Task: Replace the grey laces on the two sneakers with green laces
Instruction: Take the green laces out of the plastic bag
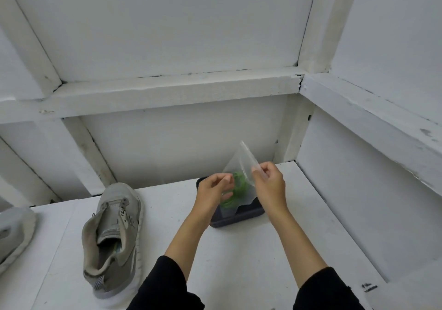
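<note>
Above the dark tray (248, 215) on the white table (239, 262), clear plastic bag (241, 164) of coiled green laces (239, 187), left hand (212, 193) and right hand (269, 180) each pinching it, grey sneaker (114, 235) left of the tray, second sneaker (14, 233) farther left at the frame edge.

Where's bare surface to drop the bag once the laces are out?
Bare white table lies between the sneaker and the dark tray, and right of the tray up to the side wall. Crowded: over the tray, where both hands hold the bag.
</note>
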Action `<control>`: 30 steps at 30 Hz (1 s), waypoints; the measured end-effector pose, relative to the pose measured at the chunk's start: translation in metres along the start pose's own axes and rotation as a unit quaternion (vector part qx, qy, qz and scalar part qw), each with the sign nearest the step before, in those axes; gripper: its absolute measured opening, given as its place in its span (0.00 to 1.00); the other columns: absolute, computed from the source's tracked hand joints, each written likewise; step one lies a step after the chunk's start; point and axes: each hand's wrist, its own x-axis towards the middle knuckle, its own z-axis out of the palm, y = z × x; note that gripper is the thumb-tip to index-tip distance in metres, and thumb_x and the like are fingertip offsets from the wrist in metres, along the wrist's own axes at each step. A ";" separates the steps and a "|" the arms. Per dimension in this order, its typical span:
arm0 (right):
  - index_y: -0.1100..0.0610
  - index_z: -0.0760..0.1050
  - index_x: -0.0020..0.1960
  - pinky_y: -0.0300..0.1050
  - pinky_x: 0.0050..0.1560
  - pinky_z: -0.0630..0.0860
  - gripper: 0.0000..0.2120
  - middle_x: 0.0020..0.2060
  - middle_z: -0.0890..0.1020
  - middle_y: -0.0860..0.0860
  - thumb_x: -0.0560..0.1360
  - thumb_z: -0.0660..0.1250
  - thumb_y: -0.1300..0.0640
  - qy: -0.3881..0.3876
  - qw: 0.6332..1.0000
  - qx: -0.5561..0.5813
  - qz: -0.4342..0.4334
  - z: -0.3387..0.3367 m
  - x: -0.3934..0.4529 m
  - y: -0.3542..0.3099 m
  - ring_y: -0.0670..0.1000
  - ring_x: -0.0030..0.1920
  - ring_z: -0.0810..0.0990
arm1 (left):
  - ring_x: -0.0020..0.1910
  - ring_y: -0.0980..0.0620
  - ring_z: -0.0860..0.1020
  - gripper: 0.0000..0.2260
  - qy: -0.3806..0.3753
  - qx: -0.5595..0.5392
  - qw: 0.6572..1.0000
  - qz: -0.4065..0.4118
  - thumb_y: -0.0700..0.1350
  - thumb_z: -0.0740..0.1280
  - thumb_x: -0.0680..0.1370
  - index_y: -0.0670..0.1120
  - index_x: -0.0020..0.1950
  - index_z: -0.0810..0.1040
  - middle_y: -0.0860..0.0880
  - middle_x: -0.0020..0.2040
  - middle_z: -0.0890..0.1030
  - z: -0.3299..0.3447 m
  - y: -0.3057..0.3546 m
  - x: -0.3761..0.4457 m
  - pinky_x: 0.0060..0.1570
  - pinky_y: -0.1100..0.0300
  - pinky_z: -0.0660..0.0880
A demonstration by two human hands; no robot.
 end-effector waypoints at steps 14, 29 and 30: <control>0.54 0.83 0.53 0.40 0.50 0.79 0.11 0.47 0.85 0.49 0.80 0.61 0.55 -0.174 0.969 0.175 0.021 0.027 -0.042 -0.015 0.48 0.52 0.82 | 0.52 0.44 0.83 0.14 0.012 -0.160 0.987 -0.025 0.45 0.67 0.79 0.36 0.58 0.79 0.42 0.52 0.84 -0.024 0.019 -0.031 0.58 0.50 0.78; 0.68 0.78 0.47 0.42 0.39 0.81 0.09 0.40 0.85 0.59 0.75 0.69 0.61 -0.235 0.953 0.177 0.073 0.016 -0.035 -0.023 0.54 0.41 0.85 | 0.38 0.60 0.81 0.08 -0.037 -0.075 0.995 -0.061 0.44 0.69 0.77 0.42 0.53 0.84 0.53 0.36 0.83 -0.037 0.020 -0.035 0.44 0.64 0.78; 0.68 0.77 0.47 0.41 0.39 0.80 0.10 0.39 0.85 0.60 0.75 0.70 0.60 -0.238 0.953 0.169 0.076 0.015 -0.034 -0.022 0.55 0.41 0.85 | 0.36 0.61 0.81 0.08 -0.039 -0.069 0.995 -0.068 0.44 0.69 0.77 0.41 0.53 0.84 0.54 0.33 0.82 -0.038 0.020 -0.033 0.45 0.63 0.78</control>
